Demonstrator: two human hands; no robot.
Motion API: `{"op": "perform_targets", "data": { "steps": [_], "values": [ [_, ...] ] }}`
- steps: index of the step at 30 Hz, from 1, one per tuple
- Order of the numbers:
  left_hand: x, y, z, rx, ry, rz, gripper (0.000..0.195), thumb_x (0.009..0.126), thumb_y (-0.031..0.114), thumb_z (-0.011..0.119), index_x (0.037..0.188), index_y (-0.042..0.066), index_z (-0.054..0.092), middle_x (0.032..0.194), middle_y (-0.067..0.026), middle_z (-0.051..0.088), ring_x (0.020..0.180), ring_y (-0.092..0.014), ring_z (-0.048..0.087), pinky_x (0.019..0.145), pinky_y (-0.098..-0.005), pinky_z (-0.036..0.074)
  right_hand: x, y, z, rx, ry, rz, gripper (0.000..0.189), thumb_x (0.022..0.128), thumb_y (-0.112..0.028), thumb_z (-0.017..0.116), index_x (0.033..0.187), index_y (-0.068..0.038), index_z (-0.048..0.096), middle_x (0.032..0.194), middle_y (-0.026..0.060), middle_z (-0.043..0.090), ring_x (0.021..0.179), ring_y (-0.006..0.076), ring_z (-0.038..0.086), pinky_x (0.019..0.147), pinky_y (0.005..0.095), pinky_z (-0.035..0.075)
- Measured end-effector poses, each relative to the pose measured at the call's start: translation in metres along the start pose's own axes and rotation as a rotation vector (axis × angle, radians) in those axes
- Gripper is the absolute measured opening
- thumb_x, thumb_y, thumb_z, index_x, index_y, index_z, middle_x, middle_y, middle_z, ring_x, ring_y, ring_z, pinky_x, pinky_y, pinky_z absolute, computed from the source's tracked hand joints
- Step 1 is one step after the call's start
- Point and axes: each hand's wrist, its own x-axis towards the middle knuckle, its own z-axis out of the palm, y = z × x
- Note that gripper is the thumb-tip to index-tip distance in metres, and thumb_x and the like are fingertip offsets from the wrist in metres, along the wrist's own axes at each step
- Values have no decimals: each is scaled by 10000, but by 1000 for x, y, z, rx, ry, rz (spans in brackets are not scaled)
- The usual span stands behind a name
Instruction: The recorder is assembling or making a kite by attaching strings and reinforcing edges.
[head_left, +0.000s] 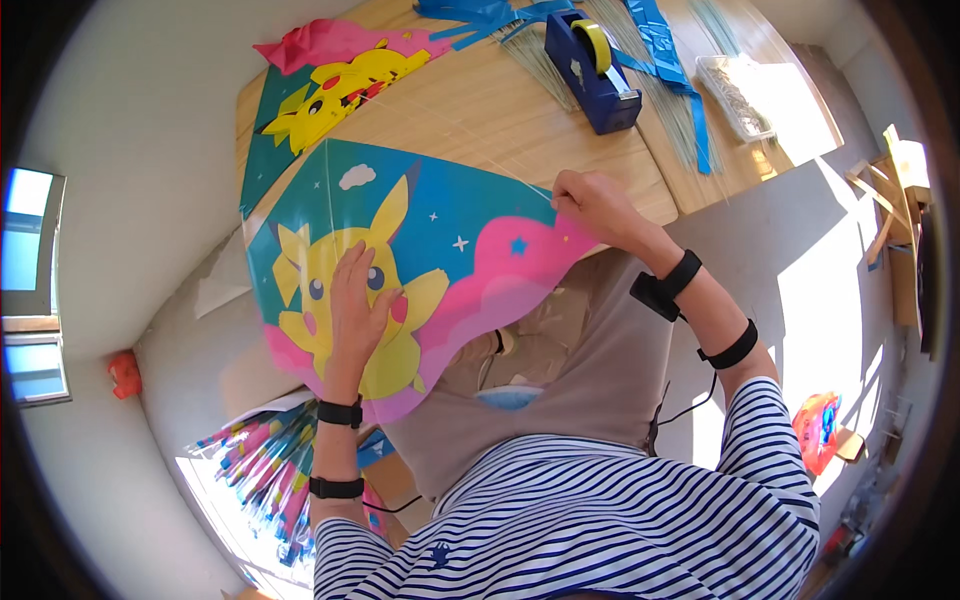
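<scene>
A thin plastic kite sail (442, 202) printed with a yellow cartoon character on teal and pink spans from the table edge over my lap. My right hand (600, 206) pinches its right corner, where a thin pale rod (517, 180) also reaches the fingers. My left hand (354, 307) lies flat against the printed character, fingers extended and thumb apart. Another slim rod (330, 202) runs down the sail towards those fingertips; whether they press on it I cannot tell.
A second printed kite sail (337, 97) lies on the wooden table (465, 105). Further right are a blue tape dispenser (592, 75), thin rods (540, 71), blue plastic strips (664, 45) and a clear box (735, 97) of small parts. Rolled printed kites (270, 472) are bundled at lower left.
</scene>
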Motion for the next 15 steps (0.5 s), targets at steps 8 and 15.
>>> {"op": "perform_targets", "data": {
  "steps": [8,15],
  "values": [
    [84,60,27,-46,192,178,302,789,-20,701,1083,30,649,1169,-134,647,1138,-333,568,975,-408,462,-20,5,1,320,-356,81,136,834,-101,624,859,30,648,789,181,658,739,325,620,684,402,485],
    [122,56,70,33,122,257,277,747,-38,705,1011,39,668,1065,-130,647,1048,-350,571,904,-426,473,-26,31,12,55,-238,70,165,862,-120,647,862,43,625,798,185,632,736,317,611,666,417,468]
  ]
}}
